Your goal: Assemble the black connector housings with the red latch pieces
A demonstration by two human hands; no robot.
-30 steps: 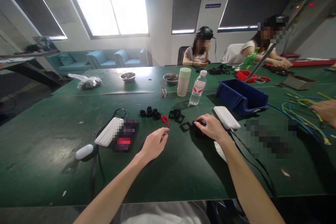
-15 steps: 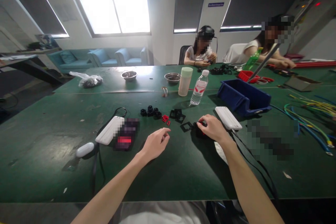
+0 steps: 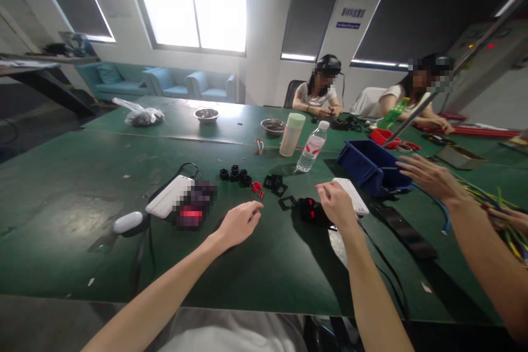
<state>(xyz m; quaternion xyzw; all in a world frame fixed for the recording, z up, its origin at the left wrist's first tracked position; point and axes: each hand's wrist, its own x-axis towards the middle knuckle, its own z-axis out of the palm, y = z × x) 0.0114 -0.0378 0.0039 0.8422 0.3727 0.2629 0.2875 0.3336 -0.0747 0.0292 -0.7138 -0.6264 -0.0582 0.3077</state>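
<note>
My left hand [image 3: 241,223] rests on the green table, fingers loosely bent and apart, with nothing visible in them. Just beyond its fingertips lie small red clips [image 3: 256,186], beside a cluster of black knob-like parts [image 3: 235,174]. My right hand [image 3: 339,204] is over the table, to the right of a black block with red inserts [image 3: 308,209]; its bent fingers show nothing held. Thin black square frames [image 3: 275,182] lie between the hands, and one more frame [image 3: 287,203] lies beside the block. A white power bank [image 3: 355,198] is partly behind my right hand.
Another person's hand [image 3: 431,176] reaches in from the right beside a blue bin [image 3: 358,168]. A water bottle [image 3: 312,148] and a green-capped cup [image 3: 292,135] stand ahead. A blurred dark device [image 3: 196,209] and another power bank [image 3: 167,196] lie left. Two people sit opposite.
My right hand has come off the black block and moved slightly right, uncovering its red inserts. Another person's arms have entered from the right. My left hand has hardly moved; the view has shifted.
</note>
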